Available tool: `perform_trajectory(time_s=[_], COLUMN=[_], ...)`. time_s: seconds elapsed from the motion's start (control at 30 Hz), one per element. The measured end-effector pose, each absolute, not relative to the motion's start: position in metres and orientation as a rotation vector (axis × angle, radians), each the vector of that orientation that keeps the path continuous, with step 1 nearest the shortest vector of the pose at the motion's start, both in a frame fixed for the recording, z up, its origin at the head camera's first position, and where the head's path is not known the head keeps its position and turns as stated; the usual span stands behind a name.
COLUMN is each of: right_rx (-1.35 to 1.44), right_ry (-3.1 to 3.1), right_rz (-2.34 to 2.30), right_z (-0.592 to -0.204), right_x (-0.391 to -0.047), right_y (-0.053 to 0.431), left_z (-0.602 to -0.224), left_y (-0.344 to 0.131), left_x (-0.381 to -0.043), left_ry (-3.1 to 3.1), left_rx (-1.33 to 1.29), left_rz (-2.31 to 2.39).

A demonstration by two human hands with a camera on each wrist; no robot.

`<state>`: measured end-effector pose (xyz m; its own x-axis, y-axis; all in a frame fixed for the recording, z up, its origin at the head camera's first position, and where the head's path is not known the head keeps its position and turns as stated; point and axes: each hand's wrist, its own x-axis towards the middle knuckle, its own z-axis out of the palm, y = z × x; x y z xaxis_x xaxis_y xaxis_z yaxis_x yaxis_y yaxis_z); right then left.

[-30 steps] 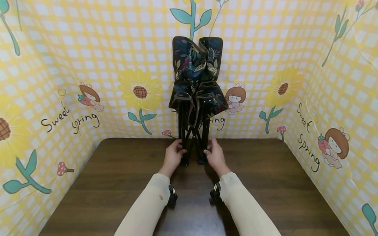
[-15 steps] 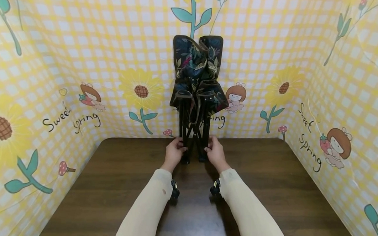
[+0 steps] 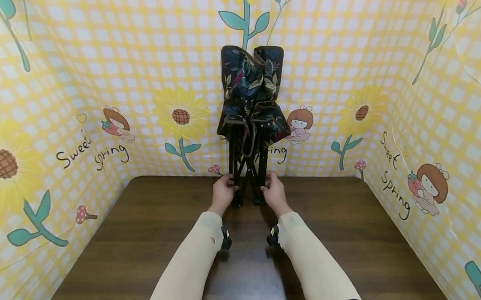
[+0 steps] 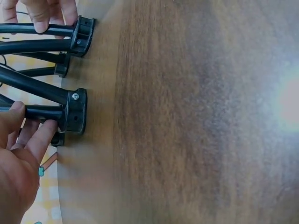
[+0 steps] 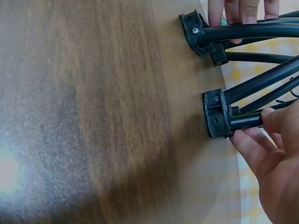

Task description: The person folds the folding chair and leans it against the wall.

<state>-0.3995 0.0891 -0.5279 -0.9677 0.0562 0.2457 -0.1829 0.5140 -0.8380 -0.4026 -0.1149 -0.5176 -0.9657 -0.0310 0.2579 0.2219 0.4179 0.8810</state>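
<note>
A folding chair (image 3: pixel 243 82) with dark floral fabric and crossed black tube legs stands half-folded at the back of the table. Its fabric is bunched upward in front of the back wall. My left hand (image 3: pixel 223 192) pinches the left leg tube (image 4: pixel 44 112) just above its plastic foot (image 4: pixel 76 112), thumb on one side and fingers on the other. On the opposite side, my right hand (image 3: pixel 274 192) pinches the right leg tube (image 5: pixel 245 122) close to its foot (image 5: pixel 217 114). The rear legs are partly hidden behind the front ones.
The brown wooden table (image 3: pixel 155 245) has its far edge right behind the chair's feet. Yellow checked cloth (image 3: pixel 138 73) with printed flowers walls it in at the back and both sides. A small black device (image 3: pixel 226 238) sits at each wrist.
The chair's feet and both hands have shifted slightly toward the back wall, and the left forearm has moved a little forward. Both holds stay the same.
</note>
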Motion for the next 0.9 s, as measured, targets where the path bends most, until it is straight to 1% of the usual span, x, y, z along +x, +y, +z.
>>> perform_trajectory(time_s=[0.47, 0.77, 0.9], right_rx=[0.038, 0.035, 0.050], right_ry=[-2.528, -2.554, -2.538], right_rz=[1.397, 1.355, 1.357], right_z=[-0.5237, -0.5242, -0.5233], right_x=[-0.3994, -0.3989, -0.3990], right_y=[0.0850, 0.0879, 0.0896], left_z=[-0.5105, -0.5196, -0.5175], left_y=[-0.1154, -0.1157, -0.1165], left_x=[-0.4028, -0.4044, -0.4053], left_ry=[-2.504, -2.466, -2.450], left_rx=[-0.191, -0.180, -0.177], left_rz=[-1.475, -1.499, -1.533])
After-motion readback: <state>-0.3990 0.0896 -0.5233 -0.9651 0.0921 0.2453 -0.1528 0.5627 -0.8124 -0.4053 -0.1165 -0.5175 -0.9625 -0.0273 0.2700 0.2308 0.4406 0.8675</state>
